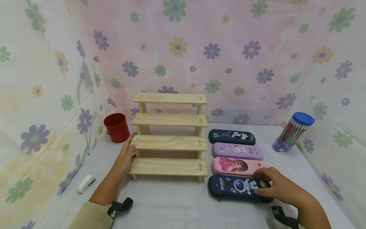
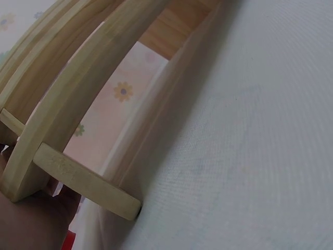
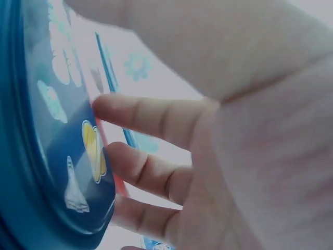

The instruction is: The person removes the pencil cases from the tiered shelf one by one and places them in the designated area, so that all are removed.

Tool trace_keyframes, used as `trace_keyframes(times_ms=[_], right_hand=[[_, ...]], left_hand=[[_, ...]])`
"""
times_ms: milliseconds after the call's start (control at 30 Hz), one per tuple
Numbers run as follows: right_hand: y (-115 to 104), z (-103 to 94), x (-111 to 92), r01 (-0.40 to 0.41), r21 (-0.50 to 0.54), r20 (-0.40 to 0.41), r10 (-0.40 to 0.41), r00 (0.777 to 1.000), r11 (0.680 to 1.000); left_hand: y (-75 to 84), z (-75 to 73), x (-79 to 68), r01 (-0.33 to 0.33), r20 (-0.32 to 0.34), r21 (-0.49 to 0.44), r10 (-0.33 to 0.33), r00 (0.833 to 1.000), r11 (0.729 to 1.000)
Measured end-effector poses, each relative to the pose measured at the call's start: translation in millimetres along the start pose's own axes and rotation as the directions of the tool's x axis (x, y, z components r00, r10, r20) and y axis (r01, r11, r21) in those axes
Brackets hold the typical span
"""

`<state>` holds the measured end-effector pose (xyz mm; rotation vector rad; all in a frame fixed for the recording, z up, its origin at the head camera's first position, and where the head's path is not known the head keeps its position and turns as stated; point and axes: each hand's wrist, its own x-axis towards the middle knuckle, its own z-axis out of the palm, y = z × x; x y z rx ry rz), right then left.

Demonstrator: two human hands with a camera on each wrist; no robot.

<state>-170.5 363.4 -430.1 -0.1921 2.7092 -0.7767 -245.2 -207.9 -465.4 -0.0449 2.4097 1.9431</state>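
A four-tier wooden display stand (image 1: 170, 143) stands mid-table. My left hand (image 1: 123, 159) grips its left end by the second-lowest tier; the left wrist view shows the hand partly hidden at a plank's end. On the right lie pencil cases in a column: navy with a panda (image 1: 232, 136), purple (image 1: 238, 151), pink with a doll (image 1: 235, 166) and, nearest, navy with an astronaut (image 1: 238, 188). My right hand (image 1: 275, 184) holds the right end of the astronaut case, thumb over its top and fingers along the far edge, beside the pink case.
A red bucket (image 1: 117, 128) stands left of the stand, and a white stapler (image 1: 87, 183) lies near the left edge. At the back right is a tilted clear tub of pencils (image 1: 293, 132) with a blue lid. Flowered cloth (image 1: 194, 70) encloses the back and sides.
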Motion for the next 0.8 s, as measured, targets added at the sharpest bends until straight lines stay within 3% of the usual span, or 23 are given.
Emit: trace_keyframes(times_ms=[300,567,633,733,800], right_hand=[[-8.1,0.6,1.7,0.031,0.058,-0.228,-0.017,0.973,0.998],[-25.3,5.0,6.8,0.084,0.062,-0.303,-0.061,0.951,0.995],[-29.6,4.1,7.5,0.101,0.048,-0.323,-0.08,0.943,0.994],[-35.8,0.8,8.9,0.107,0.004,-0.34,-0.1,0.935,0.994],[-39.6,-3.7,10.5,0.111,-0.042,-0.341,-0.119,0.933,0.993]], left_hand=[[-0.9,-2.6,-2.9,-0.062,0.01,0.037,0.061,0.998,0.997],[7.6,-4.2,-6.8,-0.066,-0.013,0.031,0.067,0.998,0.997],[10.9,-4.5,-8.2,-0.076,-0.029,0.065,0.078,0.997,0.995],[16.9,-5.8,-10.1,-0.145,-0.046,0.195,0.157,0.987,0.97],[21.4,-8.9,-11.0,-0.215,-0.04,0.351,0.244,0.969,0.912]])
